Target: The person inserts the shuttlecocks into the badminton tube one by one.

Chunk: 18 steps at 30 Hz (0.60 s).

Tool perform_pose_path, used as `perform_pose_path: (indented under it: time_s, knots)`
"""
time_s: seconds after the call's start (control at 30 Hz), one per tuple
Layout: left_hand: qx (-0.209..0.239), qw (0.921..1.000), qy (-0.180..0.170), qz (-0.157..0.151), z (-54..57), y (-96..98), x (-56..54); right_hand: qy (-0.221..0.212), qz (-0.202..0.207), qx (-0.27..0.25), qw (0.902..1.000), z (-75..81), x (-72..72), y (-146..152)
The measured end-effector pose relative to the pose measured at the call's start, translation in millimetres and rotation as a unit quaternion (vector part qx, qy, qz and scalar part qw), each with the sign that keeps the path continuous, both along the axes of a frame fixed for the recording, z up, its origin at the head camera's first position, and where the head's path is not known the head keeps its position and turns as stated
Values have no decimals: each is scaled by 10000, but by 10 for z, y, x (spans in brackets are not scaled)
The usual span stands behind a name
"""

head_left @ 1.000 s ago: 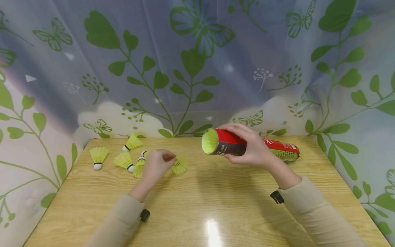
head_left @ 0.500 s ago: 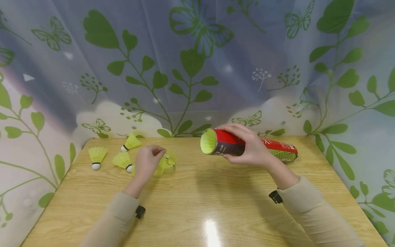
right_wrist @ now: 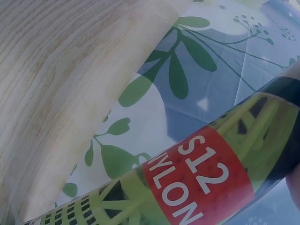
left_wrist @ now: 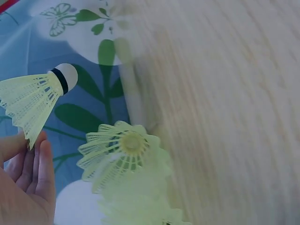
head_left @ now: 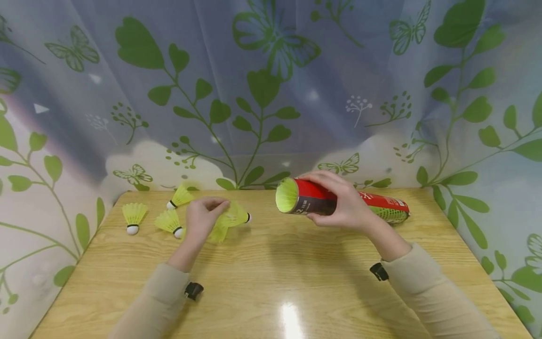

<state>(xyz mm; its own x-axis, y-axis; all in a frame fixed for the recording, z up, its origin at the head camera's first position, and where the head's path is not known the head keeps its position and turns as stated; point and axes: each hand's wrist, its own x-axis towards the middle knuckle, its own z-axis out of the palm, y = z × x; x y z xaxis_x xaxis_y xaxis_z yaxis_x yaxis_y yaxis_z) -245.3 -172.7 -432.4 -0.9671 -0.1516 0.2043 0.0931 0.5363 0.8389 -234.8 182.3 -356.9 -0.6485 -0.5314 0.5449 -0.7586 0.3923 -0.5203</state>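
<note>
My left hand (head_left: 201, 221) pinches a yellow shuttlecock (head_left: 237, 215) by the edge of its skirt, its white cork end pointing right. In the left wrist view the fingertips hold the rim of this shuttlecock (left_wrist: 35, 98), and another shuttlecock (left_wrist: 126, 150) lies behind it. Partly hidden under the left hand in the head view is a further shuttlecock (head_left: 218, 233). My right hand (head_left: 347, 200) grips a red and black shuttlecock tube (head_left: 311, 195), tilted with its open mouth toward the left. Yellow skirts fill that mouth. Clear sides of the tube (right_wrist: 197, 173) show more shuttlecocks inside.
On the left of the wooden table (head_left: 254, 282) lie three loose shuttlecocks: one upper (head_left: 181, 195), one middle (head_left: 169, 222) and one far left (head_left: 134, 216). A leaf-patterned curtain (head_left: 262, 117) hangs along the table's back edge.
My left hand has shifted a little left, and the shuttlecock in its fingers has turned so the cork now points right. The right hand and tube stay nearly still.
</note>
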Motion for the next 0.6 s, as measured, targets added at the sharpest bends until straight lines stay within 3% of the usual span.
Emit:
perform_pose_path:
  time_s: [0.37,0.6]
  knots:
    - [732,9971,-202,41,208,21,-5,-12,45,3,10000,-22,-18,0]
    - [1159,9914,-599,-46,366,32,37,-71,18,-2,10000,-20,-22,8]
